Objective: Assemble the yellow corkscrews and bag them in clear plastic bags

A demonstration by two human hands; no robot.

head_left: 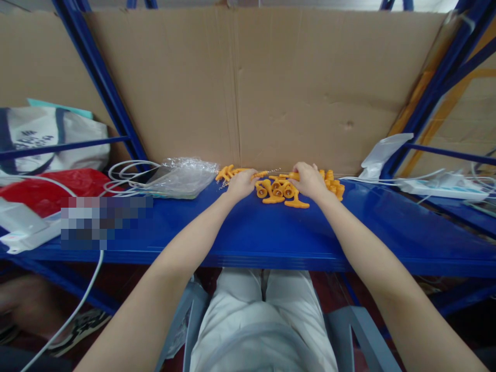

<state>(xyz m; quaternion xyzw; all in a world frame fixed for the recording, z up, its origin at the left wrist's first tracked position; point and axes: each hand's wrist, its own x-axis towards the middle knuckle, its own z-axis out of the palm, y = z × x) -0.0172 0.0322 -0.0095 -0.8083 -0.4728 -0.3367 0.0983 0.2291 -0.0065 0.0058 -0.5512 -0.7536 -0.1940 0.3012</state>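
Note:
Several orange-yellow plastic T-shaped handles [276,191] lie in a cluster on the blue shelf, some with their round hollow ends facing me. My left hand [242,184] is at the left side of this cluster, fingers curled at a yellow piece [260,174]. At the cluster's right side, my right hand [309,180] has its fingers bent around a yellow handle [293,176], with fingertips partly hidden. Beyond my left hand are more yellow pieces [225,173] with thin curly metal bits beside them. Another group of yellow parts [334,185] stands just right of my right hand.
A cardboard sheet [290,93] closes off the back between blue posts. Clear plastic bags [186,178], white cables and a red bag [58,191] lie to the left. A white power strip [442,188] lies right. A person's leg shows at lower left.

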